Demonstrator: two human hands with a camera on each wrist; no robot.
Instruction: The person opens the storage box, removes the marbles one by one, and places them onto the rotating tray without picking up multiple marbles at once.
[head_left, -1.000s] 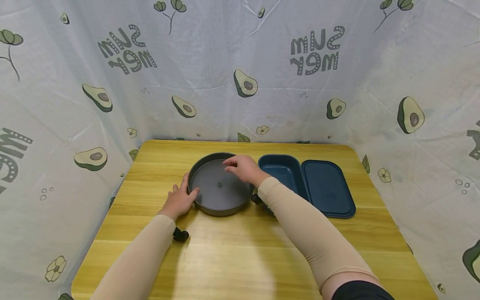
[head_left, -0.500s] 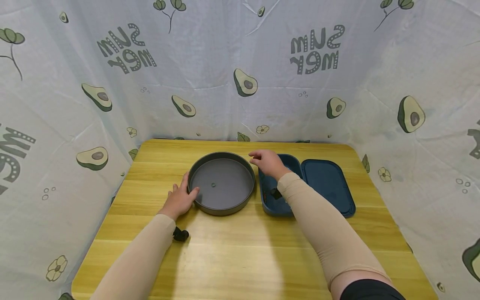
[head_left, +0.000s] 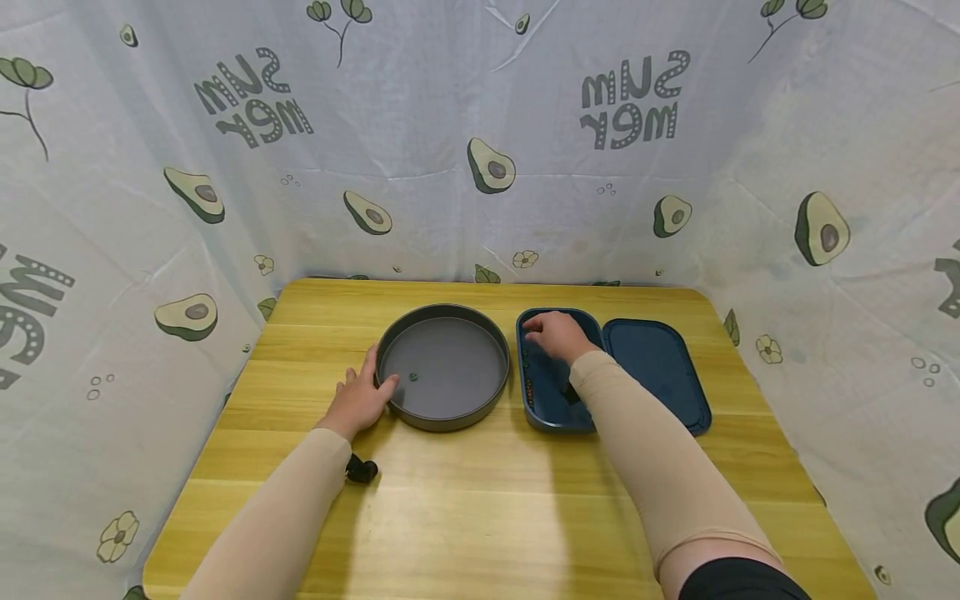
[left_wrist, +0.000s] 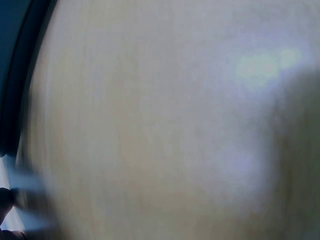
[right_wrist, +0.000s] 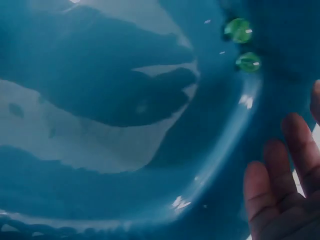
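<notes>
My left hand (head_left: 358,402) holds the left edge of a round grey pan (head_left: 457,367), its thumb over the rim and its fingers along the outside. A small greenish marble (head_left: 413,377) lies on the pan floor near that thumb. My right hand (head_left: 558,335) is over the blue rectangular container (head_left: 551,427), with nothing seen in it. In the right wrist view its fingers (right_wrist: 295,145) are extended and apart from two green glass marbles (right_wrist: 239,31) at the container's side. Reddish small pieces (head_left: 529,392) lie along the container's left wall.
A flat blue lid (head_left: 656,367) lies right of the container. All stand on a yellow wooden table (head_left: 450,517), with a printed curtain (head_left: 420,108) behind. A black wrist device (head_left: 362,470) shows beside my left forearm. The left wrist view is blurred.
My right hand has moved from above the pan rightward to the container. The marble in the pan has rolled left. My left hand has kept its place at the rim.
</notes>
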